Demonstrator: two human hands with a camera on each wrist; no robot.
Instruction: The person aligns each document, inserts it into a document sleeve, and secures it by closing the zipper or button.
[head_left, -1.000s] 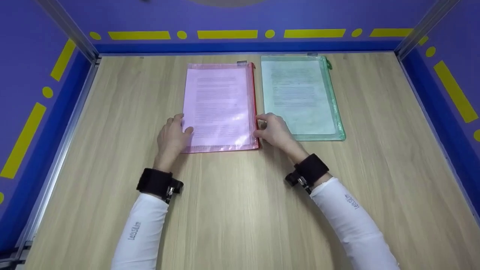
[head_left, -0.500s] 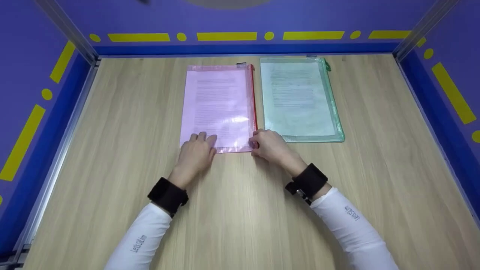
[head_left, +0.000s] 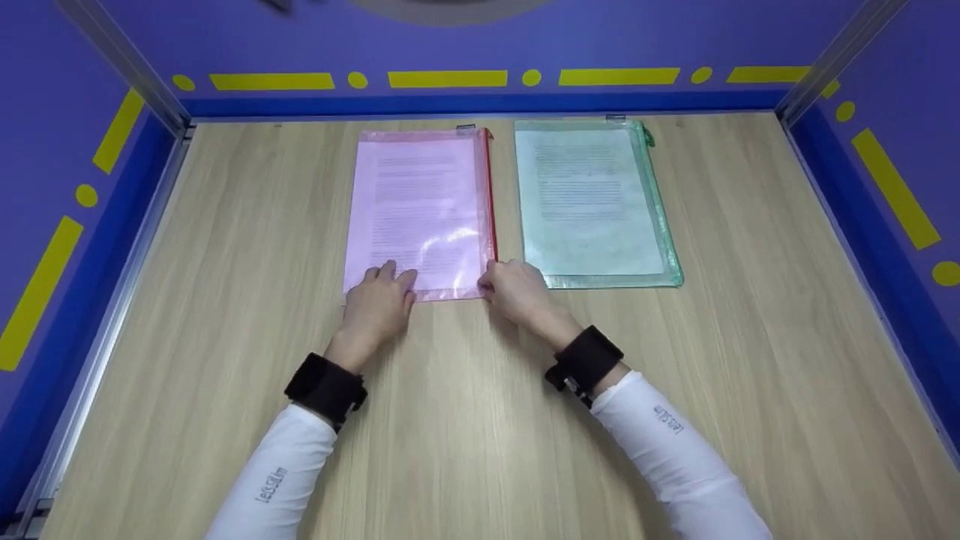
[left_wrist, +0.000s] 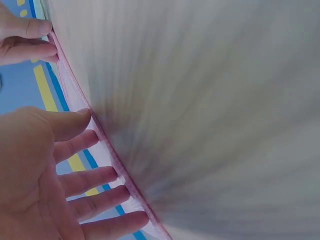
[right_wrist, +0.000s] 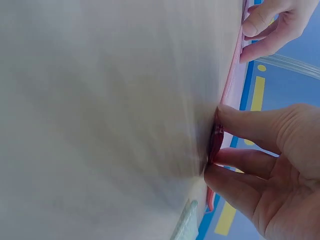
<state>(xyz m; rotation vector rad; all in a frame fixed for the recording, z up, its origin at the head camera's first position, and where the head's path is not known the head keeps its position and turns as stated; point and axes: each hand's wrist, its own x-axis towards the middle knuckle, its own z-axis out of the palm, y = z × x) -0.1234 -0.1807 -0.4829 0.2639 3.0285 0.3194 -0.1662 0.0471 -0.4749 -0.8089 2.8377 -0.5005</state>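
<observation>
A pink zip folder point(head_left: 420, 202) with a red zip along its right side lies flat on the table, a printed sheet showing through it. My left hand point(head_left: 376, 306) rests on its near left part with straight fingers; in the left wrist view the left hand point(left_wrist: 65, 175) has its fingertips and thumb along the folder's pink edge point(left_wrist: 115, 157). At the near right corner my right hand point(head_left: 519, 292) pinches the folder; in the right wrist view the right hand point(right_wrist: 270, 160) has the dark red corner point(right_wrist: 216, 140) between thumb and fingers. A green zip folder point(head_left: 592, 202) lies to the right, apart from it.
The wooden table point(head_left: 450, 420) stretches toward me. Blue-purple panels point(head_left: 465, 45) with yellow marks stand at the back and on both sides, with metal rails at the corners.
Both hands went from the pink folder's sides to its near edge, the right one taking its corner. The folder has then shifted slightly left, widening the gap to the green one.
</observation>
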